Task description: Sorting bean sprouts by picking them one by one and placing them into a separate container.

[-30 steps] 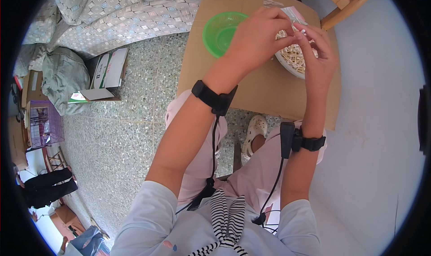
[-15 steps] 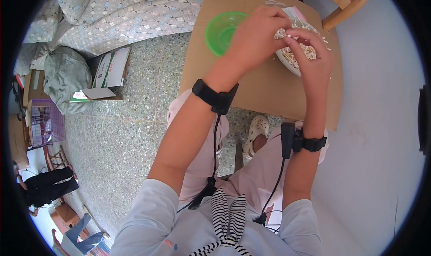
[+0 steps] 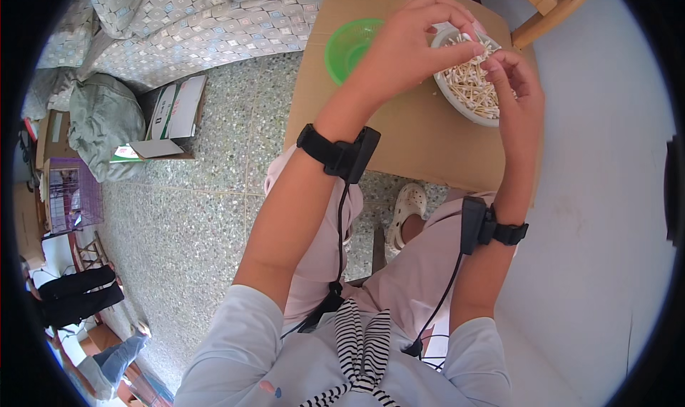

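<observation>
- On the cardboard [image 3: 428, 136], a green bowl [image 3: 344, 50] sits partly behind the left arm [image 3: 285, 200]
- Left hand [image 3: 421, 43] curves loosely over the white bowl [image 3: 454, 104]; can't tell if it holds anything
- Cotton swabs [image 3: 471, 86] fill that bowl: likely light, stiff, soft-tipped, snappable; pinch mid-stick
- Right hand [image 3: 524, 97], half curled, hides some; can't tell its hold
- Wooden leg [image 3: 555, 14] behind

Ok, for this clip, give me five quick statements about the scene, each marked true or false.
1. The green bowl is left of the white bowl. True.
2. The white bowl holds buttons. False: it holds cotton swabs.
3. The right hand is at the white bowl's right side. True.
4. Both bowls stand on the floor. False: they stand on brown cardboard.
5. Each wrist bears a black strap. True.
</observation>
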The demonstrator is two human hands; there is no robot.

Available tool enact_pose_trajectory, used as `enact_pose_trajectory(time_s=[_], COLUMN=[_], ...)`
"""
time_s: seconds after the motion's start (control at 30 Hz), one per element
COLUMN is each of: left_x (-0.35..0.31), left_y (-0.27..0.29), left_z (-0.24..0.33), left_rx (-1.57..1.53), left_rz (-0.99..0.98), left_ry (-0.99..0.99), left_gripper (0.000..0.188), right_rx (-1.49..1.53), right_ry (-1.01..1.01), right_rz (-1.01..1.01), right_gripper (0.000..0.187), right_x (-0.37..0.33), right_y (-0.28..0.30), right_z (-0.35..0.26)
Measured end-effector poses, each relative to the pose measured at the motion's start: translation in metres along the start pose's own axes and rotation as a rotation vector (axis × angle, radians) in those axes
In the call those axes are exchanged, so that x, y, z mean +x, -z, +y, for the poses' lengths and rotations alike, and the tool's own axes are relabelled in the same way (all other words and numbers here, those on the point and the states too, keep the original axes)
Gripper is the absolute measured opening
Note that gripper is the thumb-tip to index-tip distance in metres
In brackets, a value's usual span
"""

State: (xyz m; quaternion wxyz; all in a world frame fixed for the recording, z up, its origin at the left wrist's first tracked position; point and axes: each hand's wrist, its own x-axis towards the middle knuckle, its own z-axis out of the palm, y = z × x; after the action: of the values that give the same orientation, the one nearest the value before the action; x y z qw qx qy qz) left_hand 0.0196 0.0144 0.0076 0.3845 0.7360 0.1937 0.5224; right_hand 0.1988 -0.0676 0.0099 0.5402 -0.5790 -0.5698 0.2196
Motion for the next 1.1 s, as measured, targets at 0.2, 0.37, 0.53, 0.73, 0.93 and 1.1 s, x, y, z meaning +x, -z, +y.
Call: enact_pose_trajectory(time_s=[0.2,0.37,0.53,0.73,0.93,1.1], left_x=[0.003,0.002,0.003,0.004,0.006,0.005], left_y=[-0.005,-0.002,-0.003,0.000,0.005,-0.005], left_z=[-0.003,0.000,0.002,0.005,0.007,0.017], left_rx=[-0.049,0.082,0.081,0.190,0.264,0.096], left_rz=[0.043,-0.010,0.130,0.053,0.040,0.099], left_ry=[-0.081,-0.093,-0.083,-0.072,-0.150,-0.042], left_gripper=[0.018,0.018,0.019,0.012,0.014,0.014], right_rx=[0.046,-0.052,0.007,0.266,0.318,0.267], right_ry=[0.005,0.016,0.025,0.013,0.074,0.101], right_rz=[-0.101,-0.127,-0.049,-0.022,0.014,0.025], right_gripper=[0.020,0.018,0.014,0.015,0.016,0.015], right_x=[-0.004,-0.007,0.000,-0.003,-0.002,-0.002], right_y=[-0.015,-0.017,-0.007,-0.003,-0.003,0.001], right_z=[-0.009,-0.011,0.000,-0.009,-0.009,-0.008])
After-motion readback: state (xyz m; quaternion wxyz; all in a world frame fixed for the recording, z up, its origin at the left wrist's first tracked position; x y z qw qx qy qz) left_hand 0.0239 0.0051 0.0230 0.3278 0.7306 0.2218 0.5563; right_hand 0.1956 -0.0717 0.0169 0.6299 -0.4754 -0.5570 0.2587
